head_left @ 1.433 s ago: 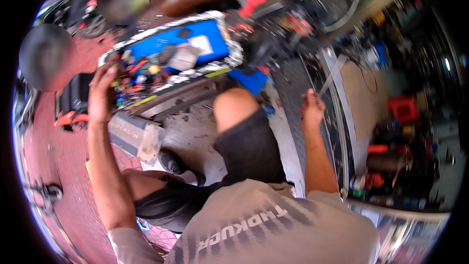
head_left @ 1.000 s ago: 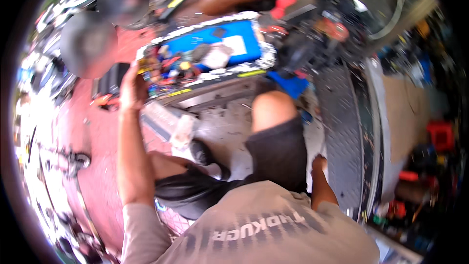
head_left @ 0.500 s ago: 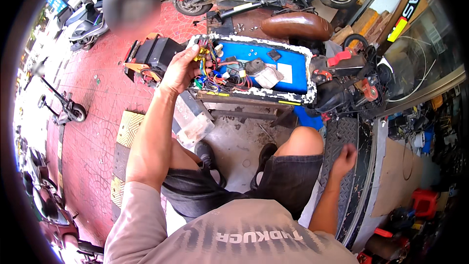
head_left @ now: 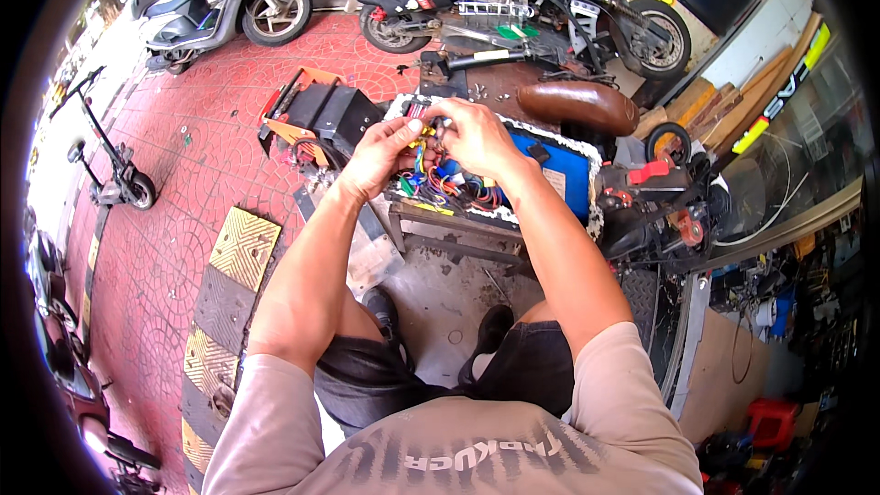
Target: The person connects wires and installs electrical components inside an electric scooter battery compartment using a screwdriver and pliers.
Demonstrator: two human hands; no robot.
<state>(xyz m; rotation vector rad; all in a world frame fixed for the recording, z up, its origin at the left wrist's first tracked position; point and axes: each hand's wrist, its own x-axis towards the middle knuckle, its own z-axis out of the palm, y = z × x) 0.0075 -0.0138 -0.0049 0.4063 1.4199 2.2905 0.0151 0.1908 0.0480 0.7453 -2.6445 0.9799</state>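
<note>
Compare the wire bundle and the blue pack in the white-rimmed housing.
Colour: the wire bundle is multicoloured; the blue pack is mostly one blue, with a pale label.
Shape: the wire bundle is a loose tangle; the blue pack is a flat-faced block.
Handling: the left hand and right hand are at the wire bundle; neither is on the blue pack.
Shared: both sit within the white-rimmed housing.

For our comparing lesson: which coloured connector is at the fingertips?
The yellow connector, between left hand and right hand; the green connector sits lower, among wires.
</note>
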